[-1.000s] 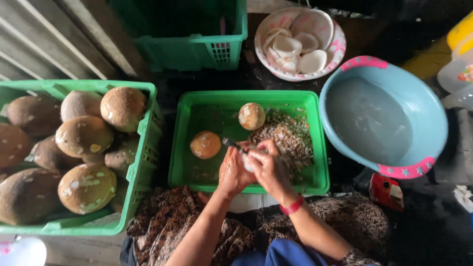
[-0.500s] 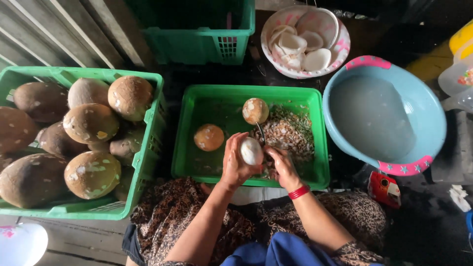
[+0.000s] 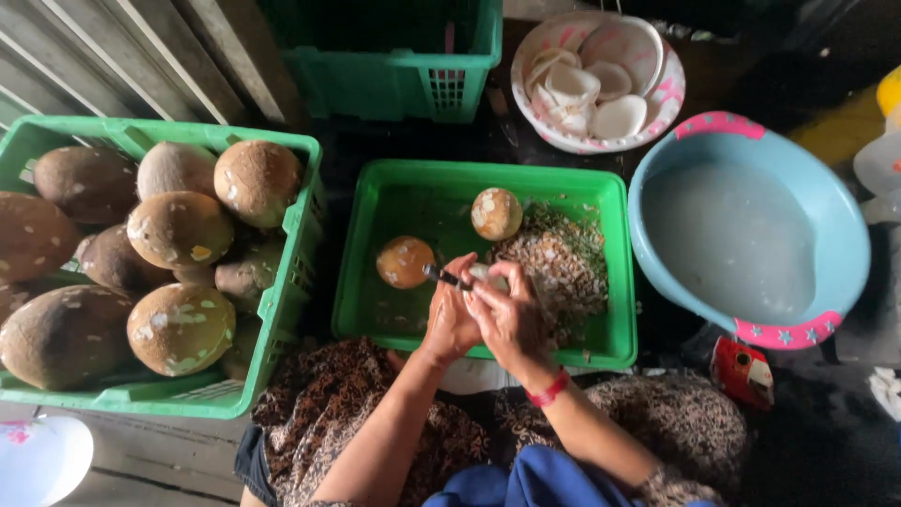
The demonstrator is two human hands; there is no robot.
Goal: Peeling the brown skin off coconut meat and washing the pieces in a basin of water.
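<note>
My left hand [image 3: 449, 324] and my right hand [image 3: 511, 319] are pressed together over the front of a green tray [image 3: 479, 175]. My left hand cups a small pale peeled piece [image 3: 484, 273], mostly hidden by fingers. My right hand, with a red band [image 3: 547, 390] at the wrist, grips a dark-handled tool [image 3: 445, 276] whose tip points left across the piece. In the tray lie an orange-brown round kernel [image 3: 404, 261], a speckled kernel [image 3: 496, 213] and a heap of brown shavings [image 3: 563, 263].
A green crate [image 3: 286, 296] on the left is heaped with several big brown coconuts [image 3: 178, 230]. A blue basin [image 3: 751, 235] of cloudy water sits on the right. At the back are a pink-rimmed plate [image 3: 671, 94] of white pieces and a green basket [image 3: 404, 75].
Half a second ago my left hand held the pale piece up alone with my right hand lower. Now both hands have closed together on it, with the tool laid across.
</note>
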